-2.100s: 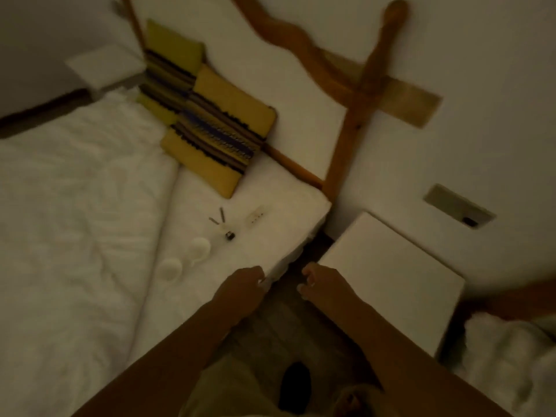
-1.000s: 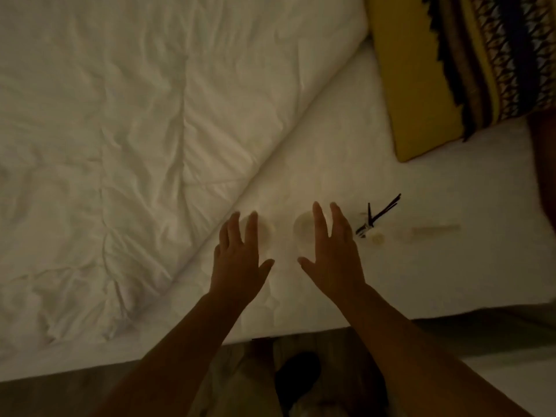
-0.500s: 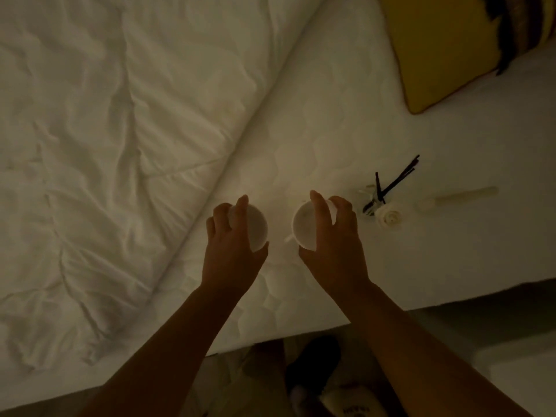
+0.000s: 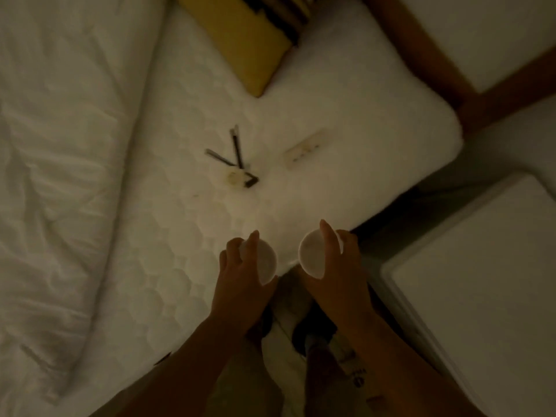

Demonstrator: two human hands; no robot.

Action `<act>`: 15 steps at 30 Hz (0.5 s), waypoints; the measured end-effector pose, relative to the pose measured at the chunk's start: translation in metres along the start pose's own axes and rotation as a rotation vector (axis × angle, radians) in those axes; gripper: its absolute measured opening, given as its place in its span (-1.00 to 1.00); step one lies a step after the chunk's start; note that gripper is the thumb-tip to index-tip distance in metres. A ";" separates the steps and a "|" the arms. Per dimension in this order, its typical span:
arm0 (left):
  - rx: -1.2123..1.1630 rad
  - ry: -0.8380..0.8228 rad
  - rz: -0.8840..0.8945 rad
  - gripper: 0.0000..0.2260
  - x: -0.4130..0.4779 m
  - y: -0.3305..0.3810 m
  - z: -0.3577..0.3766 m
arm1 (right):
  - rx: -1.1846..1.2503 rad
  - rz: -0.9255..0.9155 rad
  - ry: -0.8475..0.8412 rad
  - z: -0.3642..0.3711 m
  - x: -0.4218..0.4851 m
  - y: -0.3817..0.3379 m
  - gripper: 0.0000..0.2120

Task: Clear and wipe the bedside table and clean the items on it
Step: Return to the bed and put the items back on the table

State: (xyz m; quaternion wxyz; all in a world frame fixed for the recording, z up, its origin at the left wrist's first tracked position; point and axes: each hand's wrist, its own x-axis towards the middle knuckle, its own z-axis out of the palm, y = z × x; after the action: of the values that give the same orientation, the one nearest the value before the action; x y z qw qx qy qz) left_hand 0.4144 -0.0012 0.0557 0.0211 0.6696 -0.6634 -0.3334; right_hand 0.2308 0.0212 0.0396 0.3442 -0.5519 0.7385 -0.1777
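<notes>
Hands are positioned side by side at the near edge of the mattress (image 4: pixel 186 236), each gripping 1 small white round cup. Left hand (image 4: pixel 240 278) curls its fingers around the left cup (image 4: pixel 267 260) from the left side. This cup is over the quilted surface just inside the edge, and contact with the surface cannot be determined. Right hand (image 4: pixel 340 275) holds the right cup (image 4: pixel 311 255) with its fingers curled over the far rim and the cup's open mouth facing the camera. This cup overlaps the mattress edge and the dark gap beside it. The 2 cups are near each other but apart. Bedside table (image 4: pixel 481 281), a white flat-topped block, stands to the right of the mattress corner, separated from it by the dark gap and well apart from both cups. Toward the middle of the mattress lie 2 thin dark sticks (image 4: pixel 237 145), crossed, with a small pale round item (image 4: pixel 233 178) just beside their near ends; blur prevents identification. A flat pale rectangular item (image 4: pixel 304 149) lies to the right of the sticks. A yellow cushion (image 4: pixel 240 40) rests at the head end, a rumpled white duvet (image 4: pixel 60 145) covers the left side, and a wooden bed frame (image 4: pixel 421 49) runs past the far right corner.
</notes>
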 end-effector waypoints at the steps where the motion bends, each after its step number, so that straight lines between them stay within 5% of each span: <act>1: 0.000 -0.021 0.032 -0.15 0.001 0.016 0.009 | 0.017 0.026 0.041 -0.011 -0.004 0.015 -0.01; 15: 0.189 -0.259 0.604 -0.21 0.047 0.255 0.149 | -0.026 0.349 0.570 -0.179 -0.044 0.212 -0.01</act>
State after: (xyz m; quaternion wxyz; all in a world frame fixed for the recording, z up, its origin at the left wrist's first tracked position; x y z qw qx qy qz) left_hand 0.1163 -0.0120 0.0408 -0.0276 0.3941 -0.8569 -0.3312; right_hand -0.0357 0.1114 0.0423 0.1421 -0.3497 0.8905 -0.2540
